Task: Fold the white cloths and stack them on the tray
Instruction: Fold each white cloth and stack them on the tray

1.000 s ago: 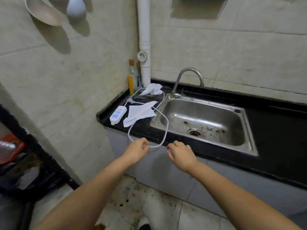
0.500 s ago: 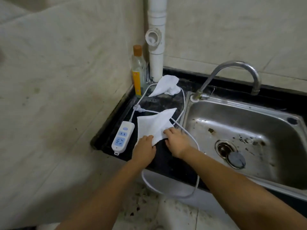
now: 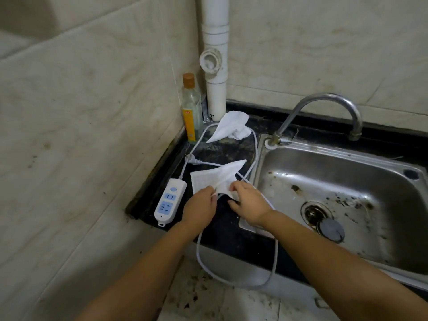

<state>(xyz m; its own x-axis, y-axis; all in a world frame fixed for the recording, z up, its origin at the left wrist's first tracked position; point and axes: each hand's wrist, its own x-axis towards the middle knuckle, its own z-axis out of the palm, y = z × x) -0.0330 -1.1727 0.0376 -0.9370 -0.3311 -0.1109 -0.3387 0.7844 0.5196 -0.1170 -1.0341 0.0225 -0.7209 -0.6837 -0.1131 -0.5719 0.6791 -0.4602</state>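
A white cloth (image 3: 217,177) lies on the black counter (image 3: 222,230) left of the sink. My left hand (image 3: 201,207) pinches its near edge, and my right hand (image 3: 249,203) grips the same edge just to the right, lifting it slightly. A second white cloth (image 3: 231,127), crumpled, lies farther back by the white pipe. No tray is in view.
A white power strip (image 3: 170,199) lies left of the cloth; its cable (image 3: 254,144) loops over the counter and hangs off the front edge. A bottle (image 3: 191,112) stands in the corner by the pipe (image 3: 215,66). The steel sink (image 3: 342,195) and tap (image 3: 324,112) are to the right.
I have come closer to the counter. Both hands moved from the air in front of it onto the nearer cloth and now pinch its near edge, lifting it.
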